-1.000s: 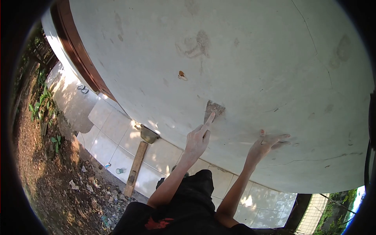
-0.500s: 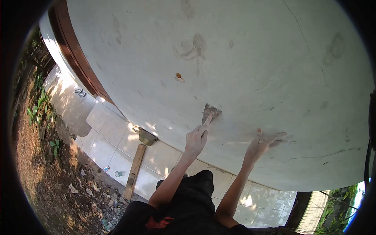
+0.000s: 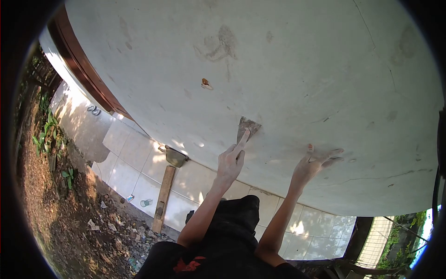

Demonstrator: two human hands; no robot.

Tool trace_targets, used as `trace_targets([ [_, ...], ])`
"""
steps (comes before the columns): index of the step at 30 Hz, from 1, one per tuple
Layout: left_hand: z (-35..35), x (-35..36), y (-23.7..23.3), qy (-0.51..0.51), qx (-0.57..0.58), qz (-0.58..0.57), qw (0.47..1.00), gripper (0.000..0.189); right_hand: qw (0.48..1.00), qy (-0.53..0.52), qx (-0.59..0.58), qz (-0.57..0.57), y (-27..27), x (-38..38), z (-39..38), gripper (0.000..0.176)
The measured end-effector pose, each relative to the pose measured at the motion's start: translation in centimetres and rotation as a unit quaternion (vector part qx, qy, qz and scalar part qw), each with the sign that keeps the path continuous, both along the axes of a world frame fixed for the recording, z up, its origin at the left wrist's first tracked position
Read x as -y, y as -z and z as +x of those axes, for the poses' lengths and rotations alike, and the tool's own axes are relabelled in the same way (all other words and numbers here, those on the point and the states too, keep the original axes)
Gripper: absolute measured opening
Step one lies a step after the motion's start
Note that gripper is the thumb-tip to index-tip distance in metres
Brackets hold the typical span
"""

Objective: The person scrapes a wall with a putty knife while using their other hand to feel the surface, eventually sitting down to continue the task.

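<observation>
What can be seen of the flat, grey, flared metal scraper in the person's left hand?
The flat, grey, metal-looking scraper widens toward its far edge and is mottled with stains. The dusty left hand grips its lower part, largely hiding any handle, with one finger extended onto its face. It points upward, its wide end at the pale, smudged wall; exact contact is unclear.

Left hand point(image 3: 229, 162) holds scraper point(image 3: 249, 125) against wall point(image 3: 288, 79); right hand point(image 3: 310, 166) touches wall
</observation>
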State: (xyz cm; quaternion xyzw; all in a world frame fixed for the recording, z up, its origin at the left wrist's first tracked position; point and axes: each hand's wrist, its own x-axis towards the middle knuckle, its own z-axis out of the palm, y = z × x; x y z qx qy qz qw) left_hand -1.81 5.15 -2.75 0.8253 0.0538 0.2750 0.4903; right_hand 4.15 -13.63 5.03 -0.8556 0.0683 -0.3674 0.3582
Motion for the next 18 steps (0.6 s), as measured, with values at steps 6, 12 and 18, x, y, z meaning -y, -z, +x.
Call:
trace_targets([
  [6, 0.3, -0.5, 0.7, -0.005, 0.010, 0.038, 0.999, 0.067, 0.999, 0.019, -0.003, -0.026, -0.2, -0.3, 0.0, 0.088],
  [12, 1.1, -0.3, 1.6, -0.009, 0.048, 0.023, 0.999, 0.066, 0.999, 0.000, 0.016, -0.037, -0.1, -0.2, 0.3, 0.088],
  [18, 1.3, -0.6, -2.7, -0.024, 0.050, 0.056, 0.997, 0.067, 1.000, -0.007, 0.006, -0.030, -0.1, -0.4, -0.1, 0.079],
])
